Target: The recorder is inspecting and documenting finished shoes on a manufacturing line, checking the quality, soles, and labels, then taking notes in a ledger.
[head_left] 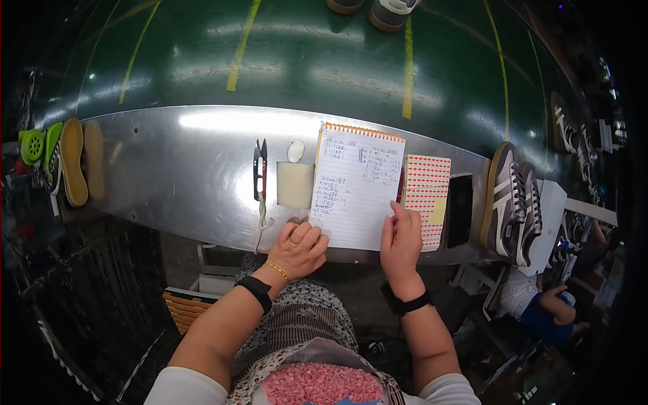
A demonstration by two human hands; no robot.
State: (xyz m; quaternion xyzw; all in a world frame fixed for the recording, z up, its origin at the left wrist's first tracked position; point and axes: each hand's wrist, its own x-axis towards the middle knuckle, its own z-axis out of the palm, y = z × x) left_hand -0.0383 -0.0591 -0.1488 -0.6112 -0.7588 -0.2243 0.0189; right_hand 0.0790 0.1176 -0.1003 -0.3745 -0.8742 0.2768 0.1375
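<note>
A spiral notebook (358, 182) lies on the metal bench, showing a lined page of handwriting. My left hand (298, 248) rests at its lower left corner, fingers curled in; whatever they may hold is hidden. At the lower right edge, my right hand (403, 236) has its fingers stretched out, index finger foremost, touching the page's border. Just beyond that hand, a dark red pen (400, 183) lies along the notebook's right side. Thread snips (260, 172) tied to a pale cord (262, 219) lie left of a beige square pad (295, 185) and a white oval piece (295, 151).
Sheets of red arrow stickers (427, 177) and a black phone (460, 210) lie right of the notebook. Grey sneakers (507, 202) stand at the bench's right end, soles and green shoe parts (54, 152) at its left. Beyond runs a green conveyor belt (324, 61) carrying shoes. Someone sits at far right.
</note>
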